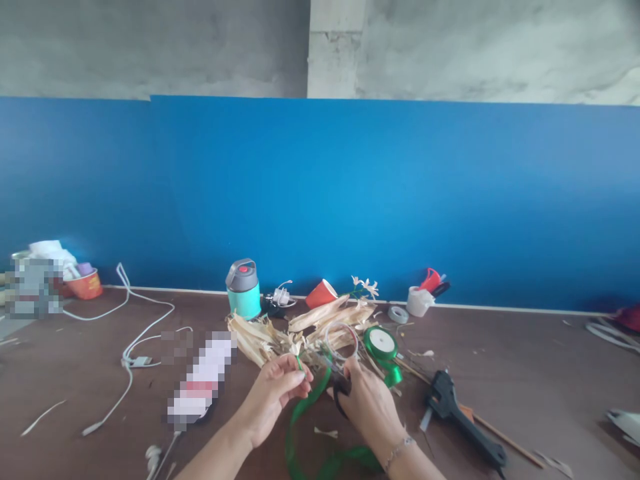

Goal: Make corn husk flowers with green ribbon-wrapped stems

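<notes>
My left hand (274, 392) is closed in a pinch on a small pale husk flower (297, 349), held upright by its green stem. My right hand (371, 400) is wrapped round the black handles of a pair of scissors (341, 399); their blades are blurred against the clutter behind. A green ribbon (292, 427) trails between the two hands and curls down to the tabletop. Beyond them lies a heap of dry pale husks (320, 319). A green ribbon spool (382, 341) and a clear tape roll (342, 341) are just past my right hand.
A black glue gun (457, 413) and a thin stick (507, 440) lie to the right. Behind the husks stand a teal flask (244, 299), an orange cup (321, 293) and a white cup (419, 302) holding tools. White cables (131, 353) and a blurred-out phone-like object (203, 380) lie left.
</notes>
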`<state>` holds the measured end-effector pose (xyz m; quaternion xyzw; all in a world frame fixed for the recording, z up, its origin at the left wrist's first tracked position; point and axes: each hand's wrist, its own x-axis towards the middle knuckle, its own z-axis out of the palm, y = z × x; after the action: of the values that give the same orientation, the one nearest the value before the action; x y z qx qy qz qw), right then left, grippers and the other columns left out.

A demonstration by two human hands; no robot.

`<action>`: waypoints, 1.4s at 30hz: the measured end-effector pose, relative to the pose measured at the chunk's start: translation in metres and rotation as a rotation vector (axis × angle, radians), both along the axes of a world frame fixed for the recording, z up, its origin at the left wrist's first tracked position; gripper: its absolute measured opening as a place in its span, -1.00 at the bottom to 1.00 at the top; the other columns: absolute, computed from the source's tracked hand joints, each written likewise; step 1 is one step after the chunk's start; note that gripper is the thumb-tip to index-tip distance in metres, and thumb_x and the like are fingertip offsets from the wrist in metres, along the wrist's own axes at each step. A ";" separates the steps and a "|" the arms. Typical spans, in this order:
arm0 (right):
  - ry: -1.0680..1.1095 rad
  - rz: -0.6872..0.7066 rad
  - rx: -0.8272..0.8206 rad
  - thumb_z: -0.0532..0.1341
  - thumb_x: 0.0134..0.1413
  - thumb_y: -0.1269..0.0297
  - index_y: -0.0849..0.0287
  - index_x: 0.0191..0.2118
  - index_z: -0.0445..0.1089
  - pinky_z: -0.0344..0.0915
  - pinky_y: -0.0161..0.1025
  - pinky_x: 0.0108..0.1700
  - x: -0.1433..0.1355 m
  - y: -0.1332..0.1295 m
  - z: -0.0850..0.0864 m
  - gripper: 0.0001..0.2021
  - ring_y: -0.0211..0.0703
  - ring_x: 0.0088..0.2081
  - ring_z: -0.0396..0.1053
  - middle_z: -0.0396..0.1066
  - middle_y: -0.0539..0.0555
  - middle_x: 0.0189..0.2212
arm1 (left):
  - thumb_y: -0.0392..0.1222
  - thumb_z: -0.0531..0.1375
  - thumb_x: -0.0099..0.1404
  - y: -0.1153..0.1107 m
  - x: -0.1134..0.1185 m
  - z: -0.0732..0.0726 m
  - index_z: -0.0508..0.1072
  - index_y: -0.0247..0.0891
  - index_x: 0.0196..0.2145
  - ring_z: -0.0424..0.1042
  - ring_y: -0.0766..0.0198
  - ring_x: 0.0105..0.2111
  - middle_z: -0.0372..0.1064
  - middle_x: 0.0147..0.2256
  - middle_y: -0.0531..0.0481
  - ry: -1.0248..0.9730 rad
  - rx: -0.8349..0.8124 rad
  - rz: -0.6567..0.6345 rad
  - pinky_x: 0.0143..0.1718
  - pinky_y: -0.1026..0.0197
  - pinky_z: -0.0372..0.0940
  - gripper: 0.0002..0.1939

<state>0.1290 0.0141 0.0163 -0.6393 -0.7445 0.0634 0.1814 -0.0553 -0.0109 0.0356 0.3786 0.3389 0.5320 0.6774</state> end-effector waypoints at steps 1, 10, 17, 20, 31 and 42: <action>-0.007 -0.003 0.025 0.28 -0.15 0.30 0.17 -0.40 0.29 0.21 -0.26 -0.32 0.000 -0.001 0.001 -0.83 -0.01 -0.30 0.43 0.45 0.13 -0.40 | -0.23 0.33 0.00 0.000 0.000 -0.001 0.44 -0.32 -0.52 0.34 0.36 -0.48 0.44 -0.45 0.00 0.004 0.007 -0.004 -0.37 0.29 0.23 -0.86; 0.137 0.010 -0.117 0.31 -0.29 0.36 0.13 -0.37 0.36 0.16 -0.30 -0.44 0.008 0.004 -0.009 -0.77 -0.06 -0.42 0.41 0.43 0.00 -0.56 | -0.22 0.36 -0.03 -0.001 0.002 -0.002 0.46 -0.33 -0.48 0.30 0.39 -0.55 0.42 -0.52 0.01 0.017 -0.015 -0.010 -0.50 0.34 0.13 -0.83; 0.526 0.196 -0.146 0.12 0.05 0.25 0.18 -0.41 0.42 0.17 -0.32 -0.42 -0.004 -0.006 -0.001 -0.83 -0.22 -0.48 0.30 0.38 0.00 -0.53 | -0.24 0.33 0.01 -0.002 0.006 -0.006 0.48 -0.32 -0.49 0.27 0.38 -0.48 0.39 -0.41 0.01 0.037 0.008 0.005 -0.46 0.34 0.12 -0.89; 1.040 0.303 -0.408 0.18 -0.01 -0.01 0.21 -0.47 0.39 0.06 -0.35 -0.54 -0.015 -0.013 0.004 -0.67 -0.31 -0.61 0.13 0.21 -0.08 -0.67 | -0.26 0.33 0.00 -0.003 0.010 -0.008 0.48 -0.30 -0.50 0.29 0.35 -0.42 0.36 -0.38 0.04 -0.010 0.006 -0.015 -0.39 0.31 0.15 -0.90; 1.217 0.303 -0.444 0.27 -0.13 -0.09 0.25 -0.52 0.33 0.01 -0.41 -0.53 -0.024 -0.012 -0.016 -0.58 -0.38 -0.59 0.07 0.18 -0.08 -0.65 | -0.14 0.38 -0.08 -0.005 0.015 -0.003 0.47 -0.33 -0.57 0.21 0.35 -0.52 0.29 -0.55 0.07 0.005 -0.052 -0.044 -0.44 0.31 0.09 -0.78; 0.984 0.266 -0.233 0.18 0.01 0.20 0.26 -0.53 0.37 0.07 -0.38 -0.52 -0.024 -0.017 -0.015 -0.76 -0.31 -0.54 0.12 0.23 -0.04 -0.63 | -0.09 0.40 -0.12 -0.002 0.018 -0.013 0.46 -0.32 -0.60 0.26 0.30 -0.46 0.34 -0.52 0.05 0.073 -0.080 0.060 -0.38 0.27 0.13 -0.74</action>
<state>0.1049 -0.0026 0.0015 -0.4497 -0.6341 0.4613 0.4276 -0.0378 -0.0131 0.0224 0.3600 0.3957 0.5236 0.6631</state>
